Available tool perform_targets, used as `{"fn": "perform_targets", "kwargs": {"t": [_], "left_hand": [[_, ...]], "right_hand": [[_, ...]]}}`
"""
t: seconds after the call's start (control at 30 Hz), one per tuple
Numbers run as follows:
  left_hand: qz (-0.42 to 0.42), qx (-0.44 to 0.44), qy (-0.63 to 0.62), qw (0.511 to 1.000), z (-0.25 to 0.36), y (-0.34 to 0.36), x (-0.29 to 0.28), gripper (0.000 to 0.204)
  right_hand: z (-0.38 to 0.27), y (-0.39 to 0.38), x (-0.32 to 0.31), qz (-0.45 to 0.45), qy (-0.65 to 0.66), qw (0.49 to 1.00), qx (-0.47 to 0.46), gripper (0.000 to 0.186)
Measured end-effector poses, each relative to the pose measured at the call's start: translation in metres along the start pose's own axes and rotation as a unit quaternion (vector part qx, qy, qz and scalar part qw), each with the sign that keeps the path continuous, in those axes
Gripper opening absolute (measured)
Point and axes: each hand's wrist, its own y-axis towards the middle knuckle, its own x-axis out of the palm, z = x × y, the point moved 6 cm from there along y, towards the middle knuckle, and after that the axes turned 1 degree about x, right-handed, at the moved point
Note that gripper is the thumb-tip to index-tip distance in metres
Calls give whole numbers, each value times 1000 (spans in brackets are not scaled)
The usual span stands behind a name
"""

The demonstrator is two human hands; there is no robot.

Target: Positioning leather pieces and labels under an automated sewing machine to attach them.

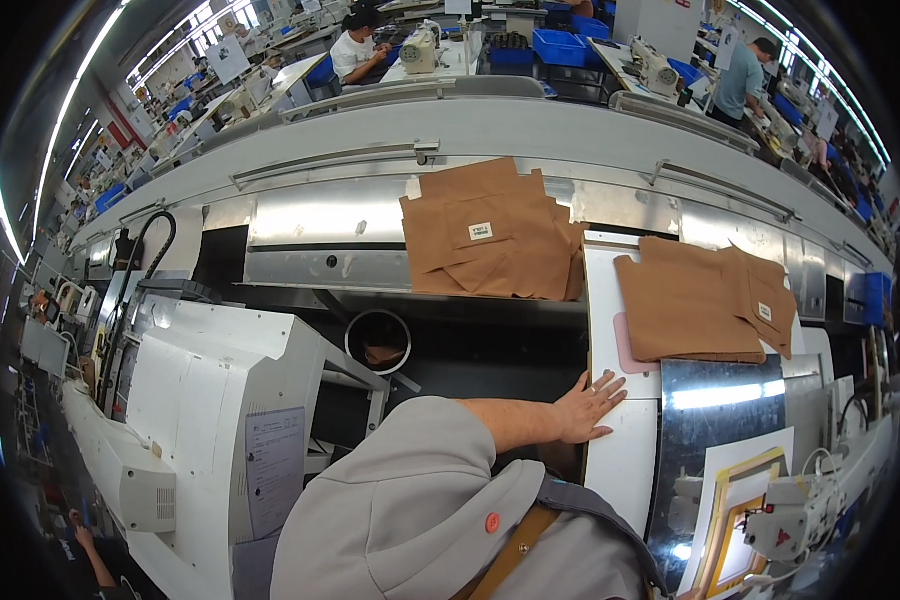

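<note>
My left hand point(588, 408) lies palm down with its fingers spread, on the edge of a white worktop point(625, 440). A ring shows on one finger, and nothing is in its grasp. Beyond the fingertips, a stack of brown fabric pieces point(685, 310) rests on the worktop; a smaller brown piece with a pale label lies on its right part. Partly under that stack is a pink sheet point(627, 340). Another pile of brown pieces point(450, 265), also with a label, sits on the metal ledge farther off. My right hand is out of view.
A machine head point(790, 520) stands at the lower right, near a yellow-edged frame point(715, 555) and a glossy dark plate point(710, 400). To the left is a large white machine point(210, 350). A round bin point(378, 312) holds brown scraps. Co-workers sit beyond the long rail.
</note>
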Motion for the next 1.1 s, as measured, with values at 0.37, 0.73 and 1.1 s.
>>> {"fn": "perform_targets", "kwargs": {"t": [0.37,0.73,1.1], "left_hand": [[38,-11,31,999,1,4,0,81],[257,32,-171,951,6,136,-75,36],[197,-188,-217,938,-28,219,-67,22]], "right_hand": [[-33,24,-19,-216,30,971,96,60],[-52,23,-37,-256,0,956,144,65],[-50,23,-36,-246,7,962,121,65]]}}
